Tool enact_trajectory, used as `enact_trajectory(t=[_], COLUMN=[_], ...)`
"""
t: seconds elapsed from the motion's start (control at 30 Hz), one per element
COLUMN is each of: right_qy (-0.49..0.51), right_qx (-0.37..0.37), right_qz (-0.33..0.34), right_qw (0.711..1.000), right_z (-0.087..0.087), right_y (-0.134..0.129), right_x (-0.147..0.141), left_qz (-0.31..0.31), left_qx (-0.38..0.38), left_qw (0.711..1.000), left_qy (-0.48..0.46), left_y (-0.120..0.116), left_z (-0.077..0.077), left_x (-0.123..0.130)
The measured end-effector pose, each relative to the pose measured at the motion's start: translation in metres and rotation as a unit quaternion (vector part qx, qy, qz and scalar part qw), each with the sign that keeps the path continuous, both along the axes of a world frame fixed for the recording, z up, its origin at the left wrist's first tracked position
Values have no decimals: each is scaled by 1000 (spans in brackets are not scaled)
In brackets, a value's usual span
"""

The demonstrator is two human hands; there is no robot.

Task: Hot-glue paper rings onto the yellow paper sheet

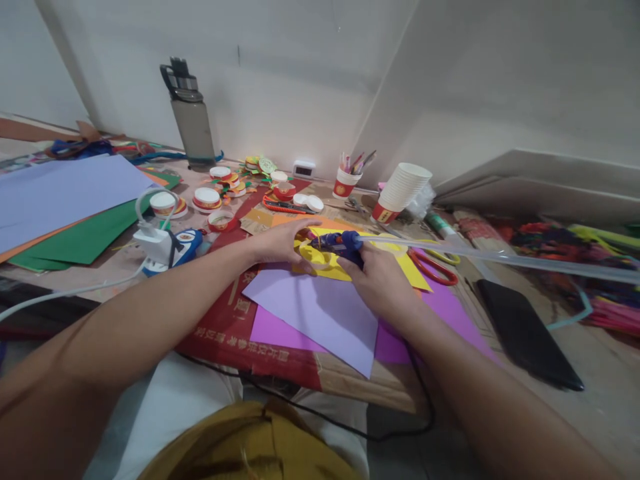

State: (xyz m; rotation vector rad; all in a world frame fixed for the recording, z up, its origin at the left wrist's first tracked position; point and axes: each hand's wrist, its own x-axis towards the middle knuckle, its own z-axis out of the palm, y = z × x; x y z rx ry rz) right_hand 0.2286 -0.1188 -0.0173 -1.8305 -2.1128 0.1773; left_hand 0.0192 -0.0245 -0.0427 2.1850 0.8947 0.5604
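My right hand (381, 277) is closed round a blue glue gun (345, 243), with a long clear glue stick (475, 252) running out of its back to the right. The nozzle points left, toward my left hand (284, 245). My left fingers curl round a small red and yellow craft piece (304, 234), mostly hidden by the hand and the gun. Below both hands lie yellow paper (417, 277), a lilac sheet (320, 303) and purple sheets (285, 330). Scissors with red handles (434, 268) rest beside my right hand.
Cut cup pieces (206, 198), a box cutter (287, 207), a pen cup (346, 182) and stacked paper cups (403, 190) stand behind. A bottle (193, 127), coloured sheets (95, 220) and a power strip (175, 252) are left. A black phone (527, 333) lies right.
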Motion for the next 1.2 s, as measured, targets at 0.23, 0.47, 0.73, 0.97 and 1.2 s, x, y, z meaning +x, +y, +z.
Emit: enact_trajectory(t=[0.23, 0.47, 0.73, 0.97, 1.2], right_qy=[63, 92, 138, 128, 120], right_qx=[-8, -18, -41, -36, -24], right_qz=[8, 36, 36, 25, -8], right_qw=[998, 995, 989, 991, 992], right_z=[-6, -7, -6, -4, 0], right_y=[7, 9, 9, 10, 8], right_x=[0, -4, 3, 1, 15], left_qz=[37, 51, 42, 46, 22], left_qx=[18, 23, 30, 17, 17], left_qw=[998, 995, 996, 996, 998], left_qy=[46, 85, 78, 80, 48], left_y=[-1, -1, 6, 1, -4], left_z=[5, 9, 3, 7, 6], left_x=[-1, 0, -3, -1, 0])
